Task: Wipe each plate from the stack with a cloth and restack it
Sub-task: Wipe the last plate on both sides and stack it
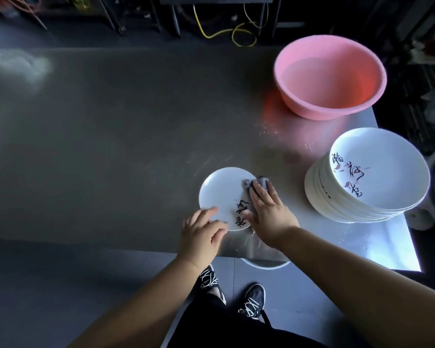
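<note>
- Worktop (136, 121): brushed metal, dull sheen, fine scratches.
- Plate (219, 192): white glazed ceramic, glossy, smooth, black brush lettering.
- Stack of plates (377, 177): same glossy white ceramic.
- Cloth (333, 183): grey, soft, matt, crumpled.
- Basin (329, 76): pink plastic, smooth.
</note>
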Tool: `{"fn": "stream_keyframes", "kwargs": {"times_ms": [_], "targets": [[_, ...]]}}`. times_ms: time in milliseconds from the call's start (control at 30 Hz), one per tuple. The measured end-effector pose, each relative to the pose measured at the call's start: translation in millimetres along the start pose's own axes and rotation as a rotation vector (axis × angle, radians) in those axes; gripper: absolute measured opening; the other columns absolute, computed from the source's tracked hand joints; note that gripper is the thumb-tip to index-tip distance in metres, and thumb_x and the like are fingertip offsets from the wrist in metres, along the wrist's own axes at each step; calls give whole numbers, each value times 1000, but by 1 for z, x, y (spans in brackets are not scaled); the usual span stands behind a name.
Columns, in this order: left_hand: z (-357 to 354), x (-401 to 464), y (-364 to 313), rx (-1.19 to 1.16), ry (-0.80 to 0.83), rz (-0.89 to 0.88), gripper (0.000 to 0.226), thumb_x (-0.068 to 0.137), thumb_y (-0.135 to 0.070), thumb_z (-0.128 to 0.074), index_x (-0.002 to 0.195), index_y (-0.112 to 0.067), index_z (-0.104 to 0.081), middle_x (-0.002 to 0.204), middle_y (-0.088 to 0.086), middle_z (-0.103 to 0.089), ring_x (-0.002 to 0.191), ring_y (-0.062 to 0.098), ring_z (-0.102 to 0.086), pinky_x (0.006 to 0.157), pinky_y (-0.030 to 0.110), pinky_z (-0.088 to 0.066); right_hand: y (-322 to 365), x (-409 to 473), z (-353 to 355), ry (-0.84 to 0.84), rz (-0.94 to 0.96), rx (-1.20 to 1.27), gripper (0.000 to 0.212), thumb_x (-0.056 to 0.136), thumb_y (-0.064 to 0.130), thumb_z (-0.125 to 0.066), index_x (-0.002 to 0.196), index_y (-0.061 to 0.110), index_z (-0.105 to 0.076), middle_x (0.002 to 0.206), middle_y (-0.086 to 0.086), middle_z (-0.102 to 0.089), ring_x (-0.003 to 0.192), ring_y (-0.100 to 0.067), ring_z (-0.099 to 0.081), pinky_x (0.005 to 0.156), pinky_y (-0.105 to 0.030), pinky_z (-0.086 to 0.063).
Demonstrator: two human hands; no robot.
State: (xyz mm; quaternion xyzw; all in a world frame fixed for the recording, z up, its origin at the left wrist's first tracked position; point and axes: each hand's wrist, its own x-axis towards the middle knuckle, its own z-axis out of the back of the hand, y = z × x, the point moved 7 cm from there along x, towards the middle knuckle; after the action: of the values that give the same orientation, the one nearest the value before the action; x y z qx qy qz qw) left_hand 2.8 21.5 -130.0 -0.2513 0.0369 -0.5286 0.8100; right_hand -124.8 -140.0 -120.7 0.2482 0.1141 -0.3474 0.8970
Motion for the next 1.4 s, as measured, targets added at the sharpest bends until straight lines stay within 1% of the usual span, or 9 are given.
{"fn": "stream_keyframes", "kwargs": {"times_ms": [167, 300, 433, 633, 867, 1033, 1100, 1233, 1400], "targets": [[-3, 3, -17, 69, 69, 84, 32, 79, -60, -68, 97, -34, -71, 117, -14, -64, 107, 21, -60, 80, 38, -34, 18, -51, -30, 109, 0, -18, 94, 96, 74, -14, 168, 17, 1, 174, 8, 16, 159, -23, 25, 132, -39, -10], [5, 14, -9, 152, 113, 59, 56, 77, -74, -66, 115, -34, -69, 146, -12, -56, 137, 19, -49, 99, 47, -36, 6, -35, -8, 114, 33, -19, 100, 88, 81, -8, 168, 21, -8, 176, 10, 5, 161, -18, 17, 131, -43, -15], [8, 22, 12, 154, 116, 2, 43, 89, -60, -58, 122, -36, -71, 149, -11, -57, 148, 18, -41, 113, 57, -32, -12, 9, 27, 52, 35, -2, 74, 105, 61, -35, 168, 31, -10, 174, 19, 3, 161, -13, 11, 127, -49, -26], [-2, 17, 8, 106, 41, -36, 31, 90, -47, -66, 114, -30, -75, 139, -7, -64, 143, 25, -48, 111, 52, -31, 7, -32, -20, 69, -54, 21, 95, 95, 75, -20, 168, 17, 0, 175, 7, 14, 161, -25, 17, 130, -45, -19], [-3, 10, -7, 144, 53, -27, 37, 83, -22, -83, 117, -33, -73, 131, -4, -66, 136, 26, -54, 104, 50, -39, -9, 2, 8, 6, -31, 25, 79, 105, 61, -33, 169, 22, -7, 176, 12, 6, 161, -23, 19, 130, -44, -18], [-7, 13, -19, 114, 85, 30, 31, 78, -35, -84, 107, -37, -74, 114, -11, -64, 114, 25, -61, 93, 43, -35, 7, -33, -18, 73, -59, 5, 99, 93, 76, -14, 167, 14, 7, 174, 5, 18, 159, -29, 22, 131, -45, -16], [-6, 19, -25, 98, 107, -9, 29, 79, -48, -78, 106, -35, -73, 108, -12, -62, 105, 24, -62, 93, 42, -34, 12, -53, -32, 157, -75, 21, 97, 99, 74, -23, 166, 14, 12, 172, 6, 26, 158, -27, 27, 131, -44, -15], [1, 38, -18, 149, 128, -88, 54, 80, -68, -61, 116, -29, -72, 139, -8, -61, 134, 20, -50, 103, 46, -30, -7, -22, -9, 114, -50, 56, 86, 104, 65, -33, 168, 17, 0, 175, 7, 11, 160, -26, 18, 130, -50, -17], [0, 50, 5, 169, 89, -116, 32, 85, -33, -81, 116, -32, -75, 139, -10, -65, 143, 21, -44, 112, 54, -34, -23, 20, 25, 15, -60, 87, 75, 105, 61, -33, 167, 25, -11, 175, 15, 5, 161, -17, 15, 128, -47, -23]]}}
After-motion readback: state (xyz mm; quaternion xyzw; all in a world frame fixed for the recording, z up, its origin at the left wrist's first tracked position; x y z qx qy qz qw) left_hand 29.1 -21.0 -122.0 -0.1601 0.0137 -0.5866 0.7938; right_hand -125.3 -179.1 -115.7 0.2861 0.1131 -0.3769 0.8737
